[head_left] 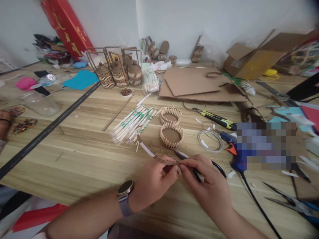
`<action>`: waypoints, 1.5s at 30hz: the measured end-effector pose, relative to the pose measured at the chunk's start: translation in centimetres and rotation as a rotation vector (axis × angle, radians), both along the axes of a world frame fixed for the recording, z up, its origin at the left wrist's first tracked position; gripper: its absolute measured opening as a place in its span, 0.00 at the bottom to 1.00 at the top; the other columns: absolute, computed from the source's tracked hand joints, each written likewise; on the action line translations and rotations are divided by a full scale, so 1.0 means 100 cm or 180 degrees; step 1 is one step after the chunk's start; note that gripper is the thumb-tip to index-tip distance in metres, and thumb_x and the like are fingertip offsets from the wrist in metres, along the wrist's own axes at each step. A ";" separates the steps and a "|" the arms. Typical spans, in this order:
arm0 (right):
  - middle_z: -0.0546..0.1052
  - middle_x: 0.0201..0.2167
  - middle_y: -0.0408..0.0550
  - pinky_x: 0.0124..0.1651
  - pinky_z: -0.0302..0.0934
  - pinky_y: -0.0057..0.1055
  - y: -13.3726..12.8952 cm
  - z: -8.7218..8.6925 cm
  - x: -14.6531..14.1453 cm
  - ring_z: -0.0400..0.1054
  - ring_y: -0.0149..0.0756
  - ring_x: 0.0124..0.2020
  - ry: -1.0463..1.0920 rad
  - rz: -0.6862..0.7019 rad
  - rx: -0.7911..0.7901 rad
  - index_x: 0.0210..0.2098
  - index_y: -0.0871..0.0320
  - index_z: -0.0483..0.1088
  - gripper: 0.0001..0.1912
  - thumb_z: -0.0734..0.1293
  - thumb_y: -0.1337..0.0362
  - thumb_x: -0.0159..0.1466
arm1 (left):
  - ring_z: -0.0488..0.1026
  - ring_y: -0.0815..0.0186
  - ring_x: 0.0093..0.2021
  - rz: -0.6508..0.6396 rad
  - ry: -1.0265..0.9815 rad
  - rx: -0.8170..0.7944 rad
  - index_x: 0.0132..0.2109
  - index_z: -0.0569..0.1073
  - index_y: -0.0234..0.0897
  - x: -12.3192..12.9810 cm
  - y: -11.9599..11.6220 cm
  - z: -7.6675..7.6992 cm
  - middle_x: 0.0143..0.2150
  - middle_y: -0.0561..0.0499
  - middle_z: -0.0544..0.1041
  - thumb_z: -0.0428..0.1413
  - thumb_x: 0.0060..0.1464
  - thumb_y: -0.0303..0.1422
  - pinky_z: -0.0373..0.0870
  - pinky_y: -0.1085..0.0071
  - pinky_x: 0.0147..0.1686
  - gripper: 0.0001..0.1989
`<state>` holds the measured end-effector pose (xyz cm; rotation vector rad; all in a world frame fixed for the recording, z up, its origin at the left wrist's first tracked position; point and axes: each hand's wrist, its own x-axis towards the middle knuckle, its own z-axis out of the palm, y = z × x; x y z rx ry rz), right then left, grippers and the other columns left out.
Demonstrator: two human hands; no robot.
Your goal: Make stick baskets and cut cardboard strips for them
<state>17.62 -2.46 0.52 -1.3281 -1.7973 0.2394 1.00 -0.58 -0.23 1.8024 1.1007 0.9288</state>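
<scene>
My left hand (pixel 154 181) is closed on a thin brown cardboard strip (pixel 165 162), its thumb and forefinger pinching near one end. At that same end, the fingertips of my right hand (pixel 206 181) also pinch the strip. The strip's other part curves away to the upper left, with a piece of white backing paper (pixel 147 149) along it. Scissors (pixel 220 167) with black handles lie partly hidden under my right hand. Just beyond the hands stand two round cardboard pieces ringed with short sticks, a nearer ring (pixel 171 144) and a farther ring (pixel 170 114).
Wrapped chopsticks (pixel 134 122) lie left of the rings. To the right are a tape roll (pixel 210 140), a yellow-black utility knife (pixel 214 119), a blue glue gun (pixel 239 157) and pliers (pixel 291 199). Finished lantern-like pieces (pixel 117 73) and cardboard sheets (pixel 191 83) stand behind. Another person's hand (pixel 3 124) is far left.
</scene>
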 end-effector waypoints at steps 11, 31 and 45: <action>0.76 0.24 0.41 0.32 0.63 0.30 0.003 -0.001 0.001 0.71 0.32 0.27 0.0019 0.0181 -0.0254 0.27 0.53 0.71 0.09 0.64 0.67 0.64 | 0.75 0.64 0.33 -0.0009 0.0199 0.0327 0.36 0.74 0.35 0.001 0.000 0.000 0.31 0.49 0.78 0.53 0.60 0.29 0.67 0.71 0.35 0.06; 0.77 0.26 0.44 0.34 0.63 0.30 0.003 -0.002 0.003 0.71 0.34 0.29 -0.0103 0.0228 -0.0327 0.29 0.54 0.71 0.10 0.63 0.64 0.66 | 0.74 0.66 0.32 -0.0016 0.0122 0.0534 0.37 0.74 0.33 0.000 0.000 -0.003 0.31 0.49 0.77 0.52 0.59 0.27 0.66 0.73 0.34 0.06; 0.76 0.25 0.43 0.30 0.62 0.26 0.006 0.003 0.001 0.70 0.32 0.27 0.0595 0.0395 -0.0857 0.30 0.54 0.72 0.11 0.61 0.62 0.66 | 0.73 0.68 0.32 -0.0036 -0.0133 0.0294 0.37 0.74 0.35 -0.001 0.003 0.001 0.32 0.50 0.78 0.52 0.59 0.28 0.67 0.74 0.34 0.06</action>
